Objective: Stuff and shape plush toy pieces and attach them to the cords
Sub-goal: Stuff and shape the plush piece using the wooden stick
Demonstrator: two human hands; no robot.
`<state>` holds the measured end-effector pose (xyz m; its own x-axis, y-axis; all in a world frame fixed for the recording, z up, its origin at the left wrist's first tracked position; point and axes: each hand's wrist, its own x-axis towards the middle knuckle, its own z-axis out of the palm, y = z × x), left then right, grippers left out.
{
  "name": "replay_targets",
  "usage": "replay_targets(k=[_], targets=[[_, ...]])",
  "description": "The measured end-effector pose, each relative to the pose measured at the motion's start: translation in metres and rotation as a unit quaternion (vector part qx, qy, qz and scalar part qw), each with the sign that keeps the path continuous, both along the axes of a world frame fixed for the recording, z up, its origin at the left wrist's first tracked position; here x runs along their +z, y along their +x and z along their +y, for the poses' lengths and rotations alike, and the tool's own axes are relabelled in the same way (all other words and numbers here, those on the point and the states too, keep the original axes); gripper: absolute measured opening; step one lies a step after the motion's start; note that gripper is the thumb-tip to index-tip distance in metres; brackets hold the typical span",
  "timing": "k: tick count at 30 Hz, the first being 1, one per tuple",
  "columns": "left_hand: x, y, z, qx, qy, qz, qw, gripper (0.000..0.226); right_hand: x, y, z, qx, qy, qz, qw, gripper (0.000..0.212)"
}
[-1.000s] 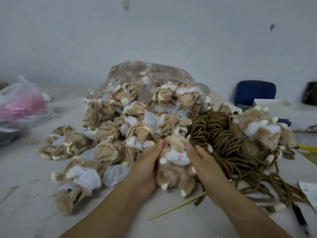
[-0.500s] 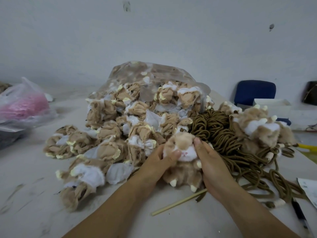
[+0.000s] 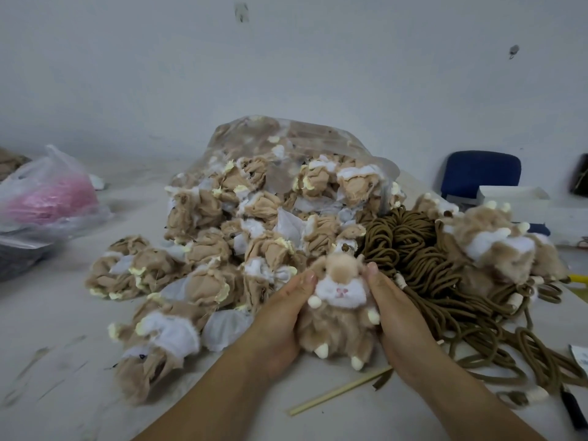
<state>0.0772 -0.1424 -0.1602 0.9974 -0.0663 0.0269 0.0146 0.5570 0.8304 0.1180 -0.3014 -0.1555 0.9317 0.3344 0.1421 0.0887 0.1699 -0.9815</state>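
1. As the head camera looks forward and down, both hands meet at mid-frame around one stuffed plush toy (image 3: 337, 316). It is a tan, hamster-like figure with a white muzzle, pink nose and cream paws, and it faces the camera.
2. Left hand (image 3: 280, 319): the fingers are curled round the side of the toy nearest the heap, with fingertips up beside its cheek. This hand is grasping the toy.
3. Right hand (image 3: 397, 326): it mirrors the left on the side nearest the cords, wrapped round the body with fingertips at the head. It is likewise grasping the toy.
4. Position of the toy: it is upright and low over the pale tabletop (image 3: 63, 345), in front of the heap. Whether its feet touch the surface cannot be told.
5. Unstuffed plush skins (image 3: 219, 249): a heap of limp tan-and-white pieces spills forward and leftward from a clear plastic bag (image 3: 286, 135) behind it.
6. Brown cords (image 3: 413, 249): a tangled coil lies just beside the held toy on the right. Several cords carry pale end pieces.
7. Finished plush toys (image 3: 496, 243): a fluffy group rests at the far right side of the cords.
8. Thin wooden stick (image 3: 337, 393): it lies flat on the tabletop, with its far end below the right hand.
9. Periphery: a translucent bag with pink contents (image 3: 47, 198) sits at far left. A blue chair (image 3: 480, 170) stands by the wall at right, and a dark pen (image 3: 572, 409) lies at the lower right edge.
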Motion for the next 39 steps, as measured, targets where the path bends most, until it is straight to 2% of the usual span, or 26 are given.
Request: replay_targets(k=[5,9,11,13,16,19,23,25,29,35,37,39], targets=[[0.001,0.003,0.001,0.021,-0.007,0.008,1.0,0.048,-0.001,0.001,0.003,0.028,-0.019,-0.013,0.999,0.051],[0.003,0.004,-0.002,0.028,0.011,0.013,0.999,0.051,-0.003,0.003,0.006,0.007,0.041,0.033,0.999,0.049],[0.001,0.005,-0.004,0.064,0.056,0.016,0.996,0.052,0.001,0.004,0.005,-0.008,0.077,0.051,0.996,0.043],[0.002,0.002,-0.006,0.107,0.146,0.003,0.984,0.053,0.007,0.005,0.001,-0.035,0.098,0.054,0.993,0.04],[0.004,-0.003,-0.004,0.162,0.336,-0.041,0.927,0.053,0.015,0.006,-0.008,-0.048,0.12,0.056,0.99,0.039],[0.001,0.0,-0.004,0.212,0.443,-0.118,0.863,0.049,0.02,0.007,-0.012,-0.045,0.142,0.057,0.987,0.041],[-0.009,0.002,-0.009,0.156,0.589,-0.121,0.784,0.042,0.018,0.008,-0.012,-0.054,0.154,0.058,0.985,0.038],[-0.011,0.003,-0.007,0.144,0.617,-0.125,0.764,0.032,0.016,0.01,-0.012,-0.064,0.154,0.059,0.984,0.036],[-0.008,0.002,-0.003,0.118,0.622,-0.17,0.755,0.035,0.014,0.016,-0.016,-0.094,0.141,0.047,0.984,0.031],[-0.007,-0.001,0.002,0.044,0.638,-0.19,0.745,0.038,0.019,0.023,-0.024,-0.107,0.136,0.029,0.985,0.03],[-0.006,-0.001,0.001,0.062,0.616,-0.182,0.764,0.036,0.017,0.023,-0.025,-0.093,0.126,0.019,0.987,0.033],[-0.003,-0.001,-0.001,0.125,0.548,-0.159,0.812,0.03,0.016,0.02,-0.025,-0.068,0.118,0.01,0.991,0.033]])
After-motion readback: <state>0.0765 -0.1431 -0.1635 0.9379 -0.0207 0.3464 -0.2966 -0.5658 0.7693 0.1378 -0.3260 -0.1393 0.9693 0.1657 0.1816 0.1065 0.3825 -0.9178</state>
